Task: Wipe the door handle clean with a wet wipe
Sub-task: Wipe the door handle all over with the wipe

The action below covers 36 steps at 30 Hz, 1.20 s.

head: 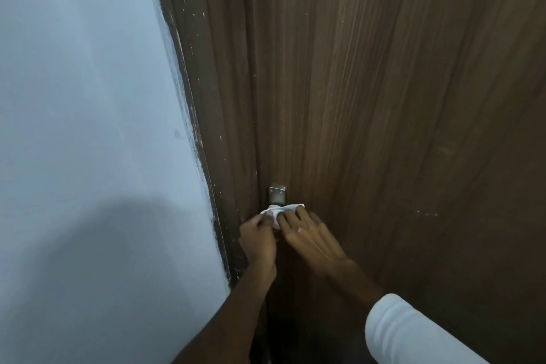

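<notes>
A brown wooden door (369,97) carries a metal handle plate (277,194) low near its left edge. Only the plate's top shows; the handle itself is hidden under a crumpled white wet wipe (280,211). My left hand (258,238) grips the wipe from the left, fingers curled around it. From the right, my right hand (308,233) lies over the wipe with its fingertips pressing on it. Both hands touch each other over the handle.
A pale blue-white wall (88,127) fills the left side, meeting the dark door frame (204,156), which has chipped paint flecks. My right forearm wears a white rolled sleeve (413,331) at the bottom right.
</notes>
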{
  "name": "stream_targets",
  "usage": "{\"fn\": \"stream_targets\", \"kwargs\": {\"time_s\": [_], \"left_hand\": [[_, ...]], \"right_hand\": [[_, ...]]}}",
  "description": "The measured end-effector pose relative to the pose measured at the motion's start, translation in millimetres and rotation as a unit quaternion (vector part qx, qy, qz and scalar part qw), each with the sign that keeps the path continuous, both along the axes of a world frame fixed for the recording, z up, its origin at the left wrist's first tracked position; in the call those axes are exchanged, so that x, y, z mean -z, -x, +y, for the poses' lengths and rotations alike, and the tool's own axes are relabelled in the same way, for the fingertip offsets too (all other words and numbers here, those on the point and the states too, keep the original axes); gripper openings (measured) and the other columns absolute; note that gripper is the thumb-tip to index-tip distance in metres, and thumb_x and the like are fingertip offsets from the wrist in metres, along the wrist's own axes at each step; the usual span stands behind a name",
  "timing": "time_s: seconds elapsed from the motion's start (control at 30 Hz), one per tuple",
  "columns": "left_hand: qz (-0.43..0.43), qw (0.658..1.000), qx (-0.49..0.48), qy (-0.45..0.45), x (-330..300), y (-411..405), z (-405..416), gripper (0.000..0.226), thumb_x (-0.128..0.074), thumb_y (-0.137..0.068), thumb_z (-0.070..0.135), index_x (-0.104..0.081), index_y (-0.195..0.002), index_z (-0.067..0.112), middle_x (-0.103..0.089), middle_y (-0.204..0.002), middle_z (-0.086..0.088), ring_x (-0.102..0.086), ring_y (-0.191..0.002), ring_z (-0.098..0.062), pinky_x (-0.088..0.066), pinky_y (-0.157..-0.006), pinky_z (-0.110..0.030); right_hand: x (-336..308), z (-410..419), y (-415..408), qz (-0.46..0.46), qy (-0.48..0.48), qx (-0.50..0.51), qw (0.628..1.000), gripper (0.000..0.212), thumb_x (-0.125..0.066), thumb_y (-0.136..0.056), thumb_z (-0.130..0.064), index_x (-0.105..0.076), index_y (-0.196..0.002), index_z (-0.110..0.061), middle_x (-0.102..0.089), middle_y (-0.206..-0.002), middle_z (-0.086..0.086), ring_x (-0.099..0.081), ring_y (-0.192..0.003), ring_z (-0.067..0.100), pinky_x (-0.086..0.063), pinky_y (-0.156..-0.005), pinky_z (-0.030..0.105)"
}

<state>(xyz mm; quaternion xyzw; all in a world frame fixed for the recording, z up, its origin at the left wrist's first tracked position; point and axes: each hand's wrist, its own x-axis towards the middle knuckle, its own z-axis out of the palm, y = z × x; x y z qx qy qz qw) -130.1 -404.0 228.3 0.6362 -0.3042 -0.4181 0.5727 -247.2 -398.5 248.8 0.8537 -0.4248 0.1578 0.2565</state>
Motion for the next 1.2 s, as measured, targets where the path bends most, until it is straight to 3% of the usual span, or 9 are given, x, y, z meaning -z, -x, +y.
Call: {"fn": "stream_targets", "kwargs": {"time_s": [0.17,0.33,0.43,0.5,0.57,0.67,0.87,1.0,1.2], "left_hand": [[0.031,0.999,0.007,-0.009,-8,5,-7,0.029,-0.071,-0.092,0.025,-0.078,-0.113,0.006,-0.079,-0.105,-0.014,-0.077,-0.093,-0.032,-0.064,-0.084,-0.053],[-0.082,0.996,-0.009,0.015,-20,8,-4,0.072,-0.066,-0.06,0.062,-0.078,-0.108,0.009,-0.08,-0.097,-0.012,-0.078,-0.084,-0.032,-0.065,-0.077,-0.053],[-0.141,0.99,0.011,-0.028,-21,7,0,0.05,-0.078,-0.078,0.047,-0.078,-0.111,0.009,-0.079,-0.105,-0.012,-0.077,-0.089,-0.031,-0.065,-0.081,-0.047],[-0.203,0.978,0.012,-0.041,-39,4,11,0.038,-0.078,-0.088,0.035,-0.078,-0.114,0.007,-0.079,-0.109,-0.012,-0.076,-0.096,-0.033,-0.061,-0.085,-0.04],[-0.237,0.97,-0.002,-0.047,-45,0,15,0.037,-0.072,-0.094,0.035,-0.077,-0.116,0.006,-0.078,-0.113,-0.013,-0.075,-0.1,-0.033,-0.059,-0.086,-0.04],[-0.299,0.951,-0.005,-0.079,-48,0,20,0.042,-0.062,-0.1,0.042,-0.073,-0.119,0.006,-0.075,-0.116,-0.015,-0.072,-0.106,-0.035,-0.055,-0.082,-0.036],[-0.366,0.929,-0.032,-0.034,-43,8,41,0.036,-0.066,-0.097,0.042,-0.072,-0.111,0.01,-0.077,-0.106,-0.009,-0.075,-0.094,-0.026,-0.064,-0.083,-0.04],[-0.287,0.957,-0.024,-0.029,-39,22,42,0.027,-0.074,-0.092,0.034,-0.072,-0.105,0.011,-0.077,-0.105,-0.007,-0.075,-0.095,-0.027,-0.06,-0.08,-0.035],[-0.049,0.994,-0.046,-0.088,-34,24,15,0.039,-0.087,-0.077,0.037,-0.072,-0.1,0.008,-0.079,-0.092,-0.012,-0.078,-0.073,-0.027,-0.067,-0.068,-0.047]], "right_hand": [[10,-1,10,-0.004,0.023,-0.009,1.0,0.034,-0.063,-0.079,-0.004,-0.066,-0.112,-0.005,-0.068,-0.097,0.009,-0.061,-0.084,0.026,-0.052,-0.068,0.037],[17,8,23,-0.073,-0.002,-0.012,0.997,0.052,-0.054,-0.082,-0.008,-0.059,-0.133,-0.005,-0.066,-0.115,0.007,-0.06,-0.098,0.025,-0.05,-0.083,0.036],[21,13,21,-0.113,-0.03,-0.015,0.993,0.049,-0.063,-0.091,-0.016,-0.055,-0.139,-0.009,-0.064,-0.127,0.008,-0.059,-0.111,0.026,-0.045,-0.096,0.038],[17,16,14,-0.136,-0.049,-0.016,0.989,0.042,-0.057,-0.099,-0.028,-0.058,-0.137,-0.01,-0.065,-0.127,0.007,-0.059,-0.111,0.026,-0.045,-0.098,0.04],[10,17,4,-0.136,-0.076,-0.016,0.988,0.04,-0.052,-0.099,-0.028,-0.058,-0.135,-0.011,-0.065,-0.124,0.006,-0.058,-0.11,0.025,-0.044,-0.098,0.04],[2,14,-12,-0.132,-0.119,0.009,0.984,0.04,-0.064,-0.087,-0.022,-0.059,-0.127,-0.018,-0.066,-0.114,0.001,-0.058,-0.103,0.022,-0.043,-0.093,0.036],[4,8,1,-0.148,-0.142,0.081,0.975,0.028,-0.068,-0.088,-0.019,-0.058,-0.114,-0.016,-0.063,-0.11,0.004,-0.056,-0.098,0.024,-0.048,-0.087,0.039],[-2,23,21,-0.131,-0.113,0.078,0.982,0.052,-0.081,-0.057,-0.005,-0.061,-0.104,-0.015,-0.064,-0.097,0.004,-0.057,-0.083,0.023,-0.05,-0.072,0.034],[5,27,25,-0.187,-0.135,0.099,0.968,0.051,-0.079,-0.068,-0.006,-0.059,-0.113,-0.018,-0.063,-0.106,0.001,-0.057,-0.091,0.019,-0.049,-0.073,0.03]]}}
